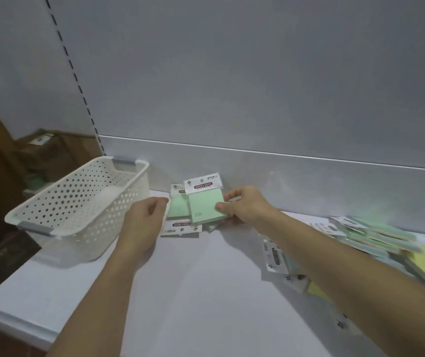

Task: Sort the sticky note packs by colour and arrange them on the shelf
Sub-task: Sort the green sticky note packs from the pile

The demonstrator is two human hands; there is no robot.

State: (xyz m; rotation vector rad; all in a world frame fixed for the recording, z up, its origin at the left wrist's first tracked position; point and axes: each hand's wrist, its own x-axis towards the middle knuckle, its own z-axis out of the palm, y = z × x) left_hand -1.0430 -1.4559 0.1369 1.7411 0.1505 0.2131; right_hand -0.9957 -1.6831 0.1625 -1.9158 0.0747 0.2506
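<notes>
- Sticky note packs in blue and yellow [376, 235] lie in a messy pile at the right edge of the frame, on the white shelf [193, 292].
- Left hand [142, 222], mid-frame, has curled fingers and holds nothing.
- Right hand [245, 204] pinches a green pack [205, 204] just above other green packs [178, 210].
- White basket [82, 204] sits at the left.

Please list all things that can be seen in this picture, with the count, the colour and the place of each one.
basket: one, white, perforated, on the shelf at left.
green sticky note packs: about three or more, one held up, others beneath it near the back wall.
mixed pile of packs: count unclear, green, blue and yellow, at right on the shelf.
shelf: one, white.
cardboard boxes: count unclear, brown, behind the basket.
left hand: empty, beside the green packs.
right hand: holds the top green pack.
</notes>
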